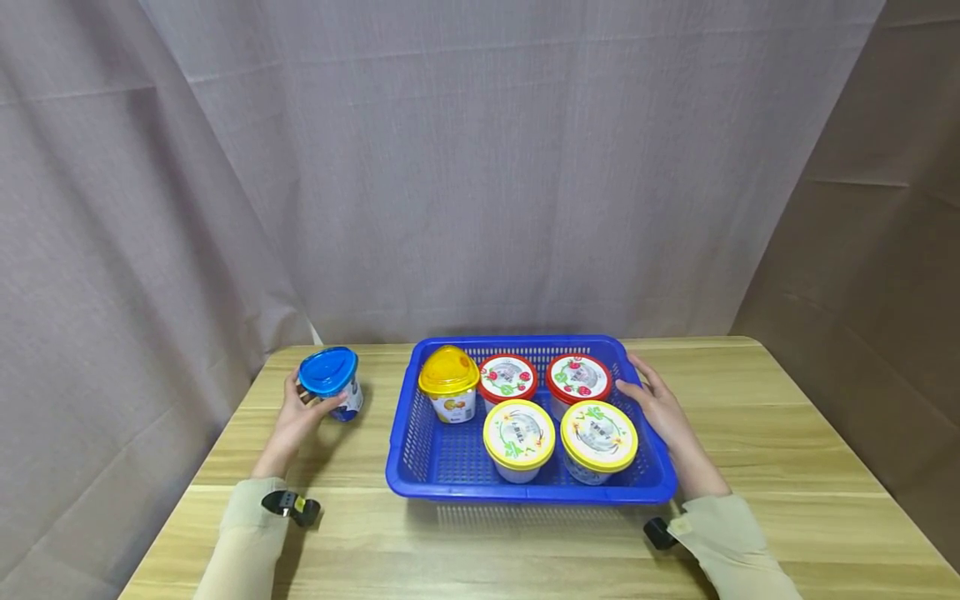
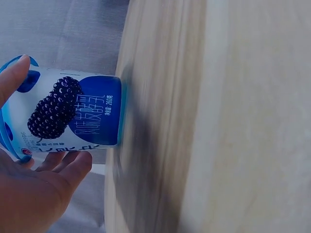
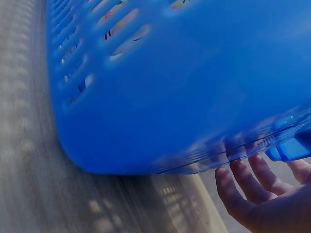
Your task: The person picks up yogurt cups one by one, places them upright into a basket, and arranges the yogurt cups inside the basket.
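In the head view my left hand (image 1: 297,421) grips a yogurt cup with a blue lid (image 1: 328,371) near the table's left edge. The left wrist view shows blackberries printed on this yogurt cup (image 2: 73,109), with the thumb on one side and fingers on the other. Whether its base touches the wood I cannot tell. My right hand (image 1: 667,417) holds the right rim of a blue plastic basket (image 1: 532,493), thumb over the rim. From the right wrist, curled fingers (image 3: 252,182) show along the outside of the basket wall (image 3: 194,97).
Inside the basket stand a yellow-lidded cup (image 1: 450,383) at the back left, two red-lidded tubs (image 1: 507,377) behind and two yellow-lidded tubs (image 1: 519,435) in front. A wooden table (image 1: 420,550) bears everything. Grey cloth (image 1: 480,183) hangs behind it.
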A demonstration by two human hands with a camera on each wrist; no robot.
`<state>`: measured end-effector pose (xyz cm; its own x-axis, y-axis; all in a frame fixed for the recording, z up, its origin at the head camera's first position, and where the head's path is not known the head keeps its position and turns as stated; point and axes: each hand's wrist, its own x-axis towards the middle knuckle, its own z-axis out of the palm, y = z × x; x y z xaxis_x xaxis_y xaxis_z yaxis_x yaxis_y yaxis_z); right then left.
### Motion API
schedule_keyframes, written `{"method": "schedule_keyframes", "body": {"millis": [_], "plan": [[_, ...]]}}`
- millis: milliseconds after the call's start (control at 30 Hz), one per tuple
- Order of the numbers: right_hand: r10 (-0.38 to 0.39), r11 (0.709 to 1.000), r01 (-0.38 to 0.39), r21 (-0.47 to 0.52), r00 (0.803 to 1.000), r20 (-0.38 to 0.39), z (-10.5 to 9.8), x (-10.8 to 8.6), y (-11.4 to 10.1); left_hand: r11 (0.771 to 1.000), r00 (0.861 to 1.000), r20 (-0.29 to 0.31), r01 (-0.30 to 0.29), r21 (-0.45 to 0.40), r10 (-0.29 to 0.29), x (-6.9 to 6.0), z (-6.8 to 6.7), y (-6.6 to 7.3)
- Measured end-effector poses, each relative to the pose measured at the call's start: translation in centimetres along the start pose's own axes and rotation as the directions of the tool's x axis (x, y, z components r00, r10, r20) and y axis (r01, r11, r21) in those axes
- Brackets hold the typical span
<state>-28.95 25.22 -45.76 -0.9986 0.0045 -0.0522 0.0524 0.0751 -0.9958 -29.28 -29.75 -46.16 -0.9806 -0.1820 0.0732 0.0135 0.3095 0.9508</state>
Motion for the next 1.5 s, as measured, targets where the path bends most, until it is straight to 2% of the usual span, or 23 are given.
{"method": "schedule_keyframes", "body": {"millis": [200, 633, 867, 1067, 1200, 1367, 1500], "plan": [[0.007, 1.0, -0.007, -0.007, 1.0, 0.002, -0.1, 0.0, 0.0, 1.0, 1.0, -0.011, -0.004, 0.01, 0.005, -0.3, -0.2, 0.2], [0.013, 1.0, -0.013, -0.006, 1.0, 0.004, -0.1, 0.1, 0.1, 0.999, 1.0, 0.001, 0.027, 0.018, -0.027, -0.7, -1.3, 0.5], [0.016, 1.0, -0.016, -0.008, 1.0, 0.005, -0.1, 0.1, 0.1, 0.998, 1.0, -0.001, 0.021, 0.063, -0.021, -1.3, -1.4, 1.1], [0.005, 1.0, -0.005, -0.026, 1.0, -0.001, -0.1, 0.0, 0.1, 0.998, 1.0, 0.003, 0.001, 0.055, -0.001, -1.6, -1.6, 1.6], [0.015, 1.0, -0.015, -0.025, 1.0, -0.005, -0.1, -0.1, 0.2, 0.998, 0.999, 0.018, -0.031, 0.049, 0.03, -1.7, -1.7, 2.5], [0.007, 1.0, -0.007, -0.017, 1.0, 0.004, 0.0, -0.1, 0.1, 0.994, 0.994, 0.048, -0.101, 0.045, 0.099, -2.1, -1.7, 4.6], [-0.01, 1.0, 0.01, -0.007, 1.0, 0.0, 0.0, -0.2, 0.0, 0.99, 0.989, 0.072, -0.135, 0.033, 0.132, -2.3, -1.4, 6.2]]}}
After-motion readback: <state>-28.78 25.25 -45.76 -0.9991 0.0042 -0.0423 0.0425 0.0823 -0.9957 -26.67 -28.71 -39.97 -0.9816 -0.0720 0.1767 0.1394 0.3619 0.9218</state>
